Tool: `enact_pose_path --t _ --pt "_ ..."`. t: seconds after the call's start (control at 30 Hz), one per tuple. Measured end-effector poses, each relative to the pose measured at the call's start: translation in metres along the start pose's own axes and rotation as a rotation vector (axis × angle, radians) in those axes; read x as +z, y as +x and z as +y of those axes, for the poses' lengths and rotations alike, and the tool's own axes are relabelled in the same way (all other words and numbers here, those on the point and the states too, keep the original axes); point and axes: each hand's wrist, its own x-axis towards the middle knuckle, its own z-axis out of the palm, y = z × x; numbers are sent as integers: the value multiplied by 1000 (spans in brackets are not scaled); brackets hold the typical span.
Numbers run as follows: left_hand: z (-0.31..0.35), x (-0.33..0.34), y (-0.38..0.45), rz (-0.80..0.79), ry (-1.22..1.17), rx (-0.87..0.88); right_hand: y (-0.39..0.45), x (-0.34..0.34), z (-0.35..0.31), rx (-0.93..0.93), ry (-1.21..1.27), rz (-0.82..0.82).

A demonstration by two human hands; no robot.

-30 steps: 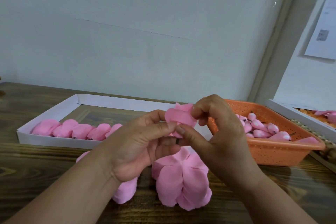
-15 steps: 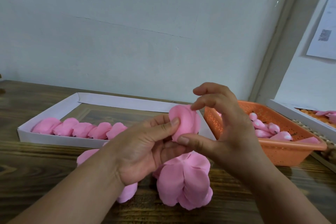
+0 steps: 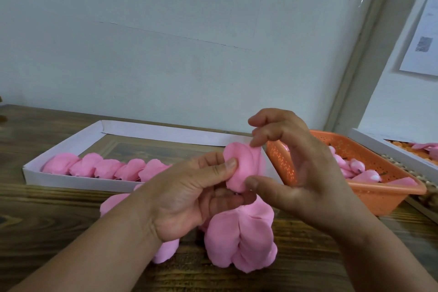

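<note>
Left hand [image 3: 189, 194] pinching pink petal [image 3: 241, 168], right hand [image 3: 301, 173] touching

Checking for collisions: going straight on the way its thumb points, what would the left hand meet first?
Probably the palm of the right hand, just past the pink petal the left hand pinches; the orange basket lies behind, depth unclear.

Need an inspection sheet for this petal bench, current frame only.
Surface: wooden table, dark grain.
Job's things: pink petal held up between both hands; petal pile on the table below.
Clutter: white tray with a row of pink petals; orange basket holding pink buds; second tray at far right.
Grips: left hand pinches the petal under its thumb; right hand holds its edges between thumb and forefinger.
Cables: nothing seen.
Surroundings: pale wall; printed sheet on it at right.
</note>
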Motion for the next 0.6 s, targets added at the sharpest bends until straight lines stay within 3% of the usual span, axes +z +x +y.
enact_pose_path --t 0.1,0.27,0.47,0.6 --pt "-1 -1 1 -71 141 9 -1 -2 -1 17 60 -25" --pt "-1 -2 0 -64 153 -7 -2 -4 0 39 107 -64" --pt "-1 -3 2 2 121 -2 -2 -10 2 159 211 -275" --pt "-1 -1 2 -52 133 -6 0 -8 0 203 252 -216"
